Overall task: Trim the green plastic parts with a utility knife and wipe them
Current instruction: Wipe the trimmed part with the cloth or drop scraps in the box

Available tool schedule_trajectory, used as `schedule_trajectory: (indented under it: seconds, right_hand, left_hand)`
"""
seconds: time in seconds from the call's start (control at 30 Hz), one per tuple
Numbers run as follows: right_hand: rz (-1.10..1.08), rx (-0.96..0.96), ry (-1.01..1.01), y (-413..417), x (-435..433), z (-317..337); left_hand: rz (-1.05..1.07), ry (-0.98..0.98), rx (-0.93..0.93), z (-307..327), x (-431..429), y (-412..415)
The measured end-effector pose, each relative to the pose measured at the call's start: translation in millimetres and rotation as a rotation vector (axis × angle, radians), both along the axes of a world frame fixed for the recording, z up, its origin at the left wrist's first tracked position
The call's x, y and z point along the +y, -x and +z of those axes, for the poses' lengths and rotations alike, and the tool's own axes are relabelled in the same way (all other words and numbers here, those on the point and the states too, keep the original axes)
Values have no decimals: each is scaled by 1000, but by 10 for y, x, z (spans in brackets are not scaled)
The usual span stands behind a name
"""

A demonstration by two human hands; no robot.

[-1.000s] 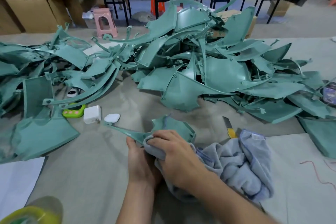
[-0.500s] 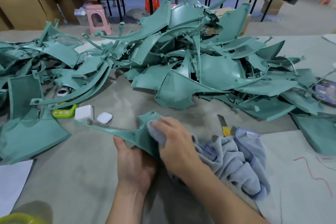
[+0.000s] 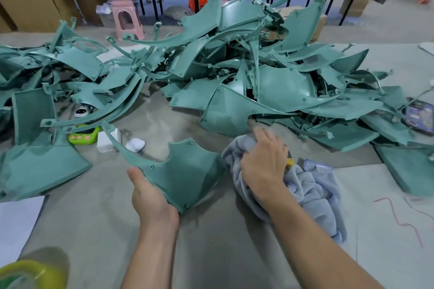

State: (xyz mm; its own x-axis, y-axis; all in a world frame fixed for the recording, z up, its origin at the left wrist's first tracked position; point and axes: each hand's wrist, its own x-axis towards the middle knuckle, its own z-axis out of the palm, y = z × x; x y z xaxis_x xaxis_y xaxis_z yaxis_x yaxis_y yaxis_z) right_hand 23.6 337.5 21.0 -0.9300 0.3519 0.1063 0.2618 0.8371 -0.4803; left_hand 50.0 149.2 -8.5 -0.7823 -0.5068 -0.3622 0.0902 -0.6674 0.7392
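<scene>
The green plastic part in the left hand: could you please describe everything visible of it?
It is a matte teal-green plastic panel: a broad, curved body with a notched top edge, small screw holes near its edges, and a long thin arm tapering up to the left. The left hand grips its lower left edge, thumb on top, holding it tilted above the table.

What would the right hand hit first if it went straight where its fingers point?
The right hand, gripping the grey cloth, points away from the person. Likely first contact: the large green panel at the near edge of the pile. Depth is hard to judge from one view.
</scene>
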Motion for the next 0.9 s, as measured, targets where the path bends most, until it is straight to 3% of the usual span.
schedule_trajectory:
  seconds: [0.07,0.13,0.17,0.23,0.3,0.4,0.5,0.63,0.8,0.9]
  right_hand:
    - [-23,126,-56,7,-27,82]
    - [148,358,59,-110,-130,160]
    - [270,386,160,-195,-191,197]
    - [452,224,440,-354,-343,255]
    - [495,44,686,-434,-457,238]
    - [397,-85,967,-476,-448,226]
    - [285,-94,1157,-571,-253,260]
    - [211,12,1185,-838,23,357]
    - [160,258,1109,-1392,428,495]
    - [99,410,1002,-1825,775,496]
  left_hand:
    - [7,36,-65,22,-131,4]
    - [-7,69,-121,58,-261,5]
    - [-20,81,-131,83,-312,4]
    - [-81,108,-128,121,-367,8]
    - [-196,159,-128,199,-344,-8]
    - [-521,365,-47,292,-243,-70]
    - [-788,479,118,430,-188,-160]
    - [-783,415,183,671,101,-316]
    - [-634,655,220,918,738,-682]
    - [-679,705,315,994,1128,-994]
